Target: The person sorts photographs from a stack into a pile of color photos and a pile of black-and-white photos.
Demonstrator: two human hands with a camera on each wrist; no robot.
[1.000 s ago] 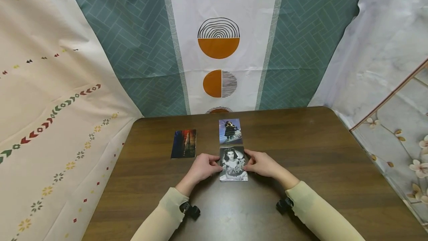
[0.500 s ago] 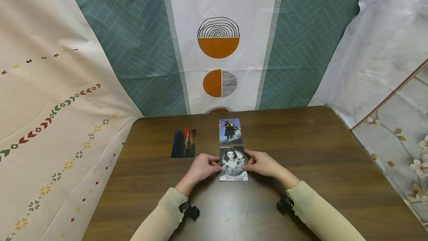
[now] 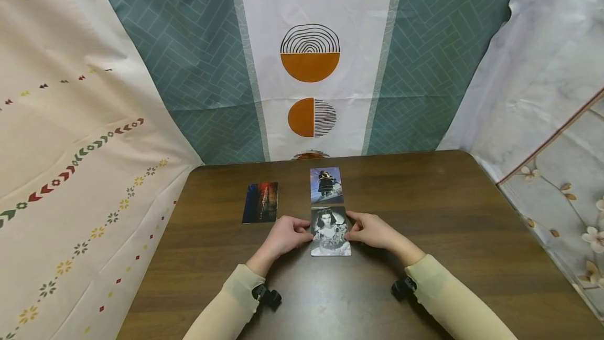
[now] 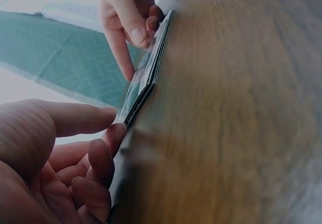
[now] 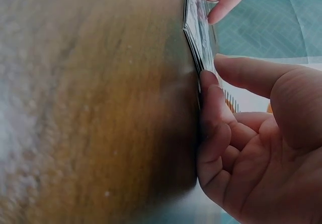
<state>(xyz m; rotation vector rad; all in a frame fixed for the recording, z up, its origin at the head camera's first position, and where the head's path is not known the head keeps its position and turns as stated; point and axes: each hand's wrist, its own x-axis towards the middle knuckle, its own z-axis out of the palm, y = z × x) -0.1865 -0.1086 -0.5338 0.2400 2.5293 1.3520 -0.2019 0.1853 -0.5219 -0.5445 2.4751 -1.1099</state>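
A stack of photo cards [image 3: 330, 231], its top card a black-and-white portrait, lies on the brown table between the two hands. At its left edge the left hand [image 3: 287, 235] pinches it, thumb above and curled fingers at the side. The right hand [image 3: 373, 231] grips the opposite edge in the same way. Several thin layers show along the side of the stack [image 4: 160, 58] in the left wrist view. Seen from the right wrist, the right thumb [image 5: 251, 73] lies over the edge and a fingertip [image 5: 209, 78] sits against the layers.
Just beyond the stack is a blue card with a dark figure [image 3: 326, 185]. To the left lies a dark red-and-blue card [image 3: 261, 202]. The wooden table [image 3: 424, 193] ends at a patterned cloth backdrop [image 3: 311, 67], with more cloth hanging at both sides.
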